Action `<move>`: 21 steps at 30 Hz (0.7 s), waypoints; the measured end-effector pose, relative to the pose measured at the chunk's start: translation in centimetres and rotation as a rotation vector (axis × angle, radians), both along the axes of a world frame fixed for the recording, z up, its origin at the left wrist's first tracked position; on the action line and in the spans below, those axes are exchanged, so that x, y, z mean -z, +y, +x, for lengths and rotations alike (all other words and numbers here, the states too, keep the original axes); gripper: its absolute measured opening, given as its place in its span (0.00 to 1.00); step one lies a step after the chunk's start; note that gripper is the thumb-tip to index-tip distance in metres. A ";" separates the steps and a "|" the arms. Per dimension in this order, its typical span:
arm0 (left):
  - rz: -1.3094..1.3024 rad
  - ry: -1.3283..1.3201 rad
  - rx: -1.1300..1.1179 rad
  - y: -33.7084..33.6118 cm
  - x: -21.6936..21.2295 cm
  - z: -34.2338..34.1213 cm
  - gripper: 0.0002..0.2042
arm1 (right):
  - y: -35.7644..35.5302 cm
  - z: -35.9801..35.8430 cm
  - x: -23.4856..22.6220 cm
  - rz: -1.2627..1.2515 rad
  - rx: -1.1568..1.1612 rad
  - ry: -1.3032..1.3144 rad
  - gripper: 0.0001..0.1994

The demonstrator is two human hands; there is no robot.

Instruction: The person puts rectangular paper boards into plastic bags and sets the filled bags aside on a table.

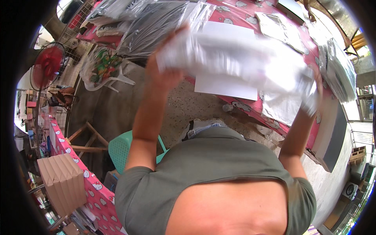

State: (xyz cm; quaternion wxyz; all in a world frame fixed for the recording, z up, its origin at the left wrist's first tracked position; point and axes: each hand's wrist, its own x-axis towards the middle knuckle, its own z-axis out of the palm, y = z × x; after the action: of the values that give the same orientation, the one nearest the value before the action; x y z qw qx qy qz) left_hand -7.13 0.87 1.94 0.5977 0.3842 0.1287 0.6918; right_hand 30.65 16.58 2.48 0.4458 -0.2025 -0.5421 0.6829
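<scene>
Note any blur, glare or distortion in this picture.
Head view: motion blur smears the shiny pale bundle between left hand and right hand, glare bleaching its right part; head view: the green chair looks sharper, while fisheye bending curves the outer scene inside a black border.

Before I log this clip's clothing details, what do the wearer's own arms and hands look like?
The left sleeve and right sleeve are short, plain and dark grey-green, ending above the elbows. Below them, the left forearm and right forearm are bare. The left hand and right hand look ungloved; blur hides any rings.
</scene>
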 end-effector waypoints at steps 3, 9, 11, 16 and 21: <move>0.010 -0.185 0.091 8.9 -5.1 -4.4 0.09 | 6.6 -4.8 -4.6 0.459 0.224 -0.211 0.14; -0.160 0.122 -0.516 17.7 0.4 -5.9 0.12 | 13.5 -11.7 -1.2 0.505 0.490 -0.514 0.09; -0.358 0.275 -0.649 17.4 6.5 -4.7 0.14 | 14.2 -12.2 5.7 0.328 0.541 -0.613 0.08; -0.674 0.435 -0.675 14.3 16.1 -3.3 0.15 | 12.2 -12.2 17.2 0.253 0.424 -0.516 0.13; 0.132 1.485 -1.574 15.1 14.7 -5.0 0.12 | 12.5 -14.6 9.7 0.142 0.489 -0.283 0.10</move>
State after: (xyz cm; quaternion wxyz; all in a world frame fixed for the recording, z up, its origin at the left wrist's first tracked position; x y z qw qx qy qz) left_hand -12.12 15.98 -12.74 -0.2630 0.5483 0.6313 0.4813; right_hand 16.10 29.13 -7.21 0.5303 -0.3886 -0.5804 0.4805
